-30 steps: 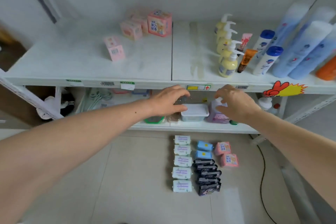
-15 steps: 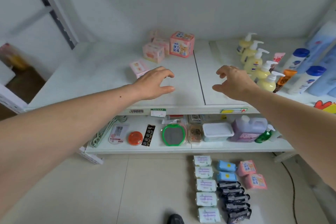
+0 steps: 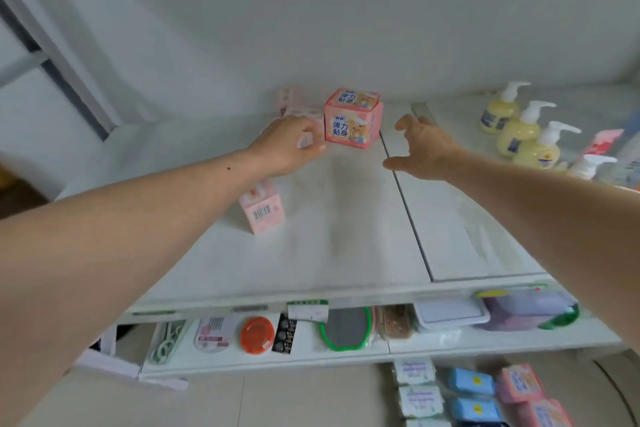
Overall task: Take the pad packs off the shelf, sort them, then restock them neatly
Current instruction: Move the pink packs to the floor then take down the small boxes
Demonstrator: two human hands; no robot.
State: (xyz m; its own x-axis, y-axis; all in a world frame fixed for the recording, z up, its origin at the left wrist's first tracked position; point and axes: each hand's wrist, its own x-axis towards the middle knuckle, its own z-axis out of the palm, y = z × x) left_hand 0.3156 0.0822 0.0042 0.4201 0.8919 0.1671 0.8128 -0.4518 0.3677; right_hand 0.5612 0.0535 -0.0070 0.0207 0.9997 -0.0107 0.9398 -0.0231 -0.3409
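Standing upright, the pink cartoon-printed pack [image 3: 352,118]; left hand [image 3: 289,146] fingers grip a paler one, right hand [image 3: 425,149] splayed.

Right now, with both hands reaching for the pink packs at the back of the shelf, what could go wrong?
1. The left hand grips a small pink pack right beside the tall pink box; pulling it out may topple the box.
2. The left forearm passes over the barcode pack and could knock it over.
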